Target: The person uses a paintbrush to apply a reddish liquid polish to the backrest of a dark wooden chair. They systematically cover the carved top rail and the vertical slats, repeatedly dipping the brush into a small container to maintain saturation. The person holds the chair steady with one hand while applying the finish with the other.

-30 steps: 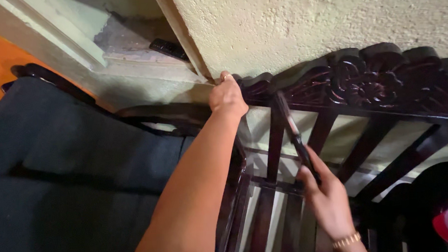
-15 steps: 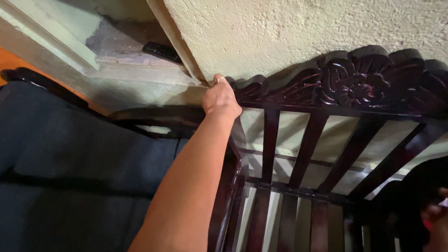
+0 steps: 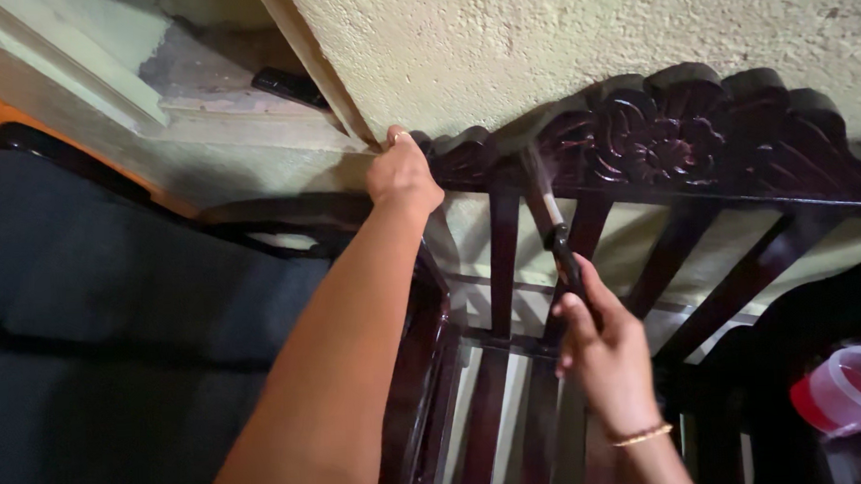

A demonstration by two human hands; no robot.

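- Both hands are up at a dark carved wooden chair back (image 3: 695, 156): the left hand (image 3: 402, 176) is clamped over its top corner at about eleven o'clock in the view, fingers curled tight around the wood where it meets the wall, and the right hand (image 3: 601, 355) is closed around the dark handle of a paintbrush (image 3: 556, 233) at about five o'clock.
- Largest in sight is the rough cream wall (image 3: 557, 37), filling the top of the view from twelve to two o'clock, with the chair's crest pressed close against it.
- Next is a dark grey cushioned seat (image 3: 118, 310), spread across the nine o'clock side, edged by a glossy dark wooden arm (image 3: 286, 214).
- That chair back runs from the centre out to three o'clock, with a carved flower in the crest and slanted slats below it; pale wall shows between the slats.
- A pale green window ledge (image 3: 235, 106) sits at ten to eleven o'clock, with a small flat black object (image 3: 290, 86) lying on it.
- At four o'clock, by the frame's edge, a red and white plastic container (image 3: 851, 390) shows partly.
- The paintbrush slants up from the right fist, its pale bristle end blurred and lying against the rail just under the carved crest, a little right of the left hand.
- A thin gold bracelet (image 3: 638, 436) circles the right wrist.
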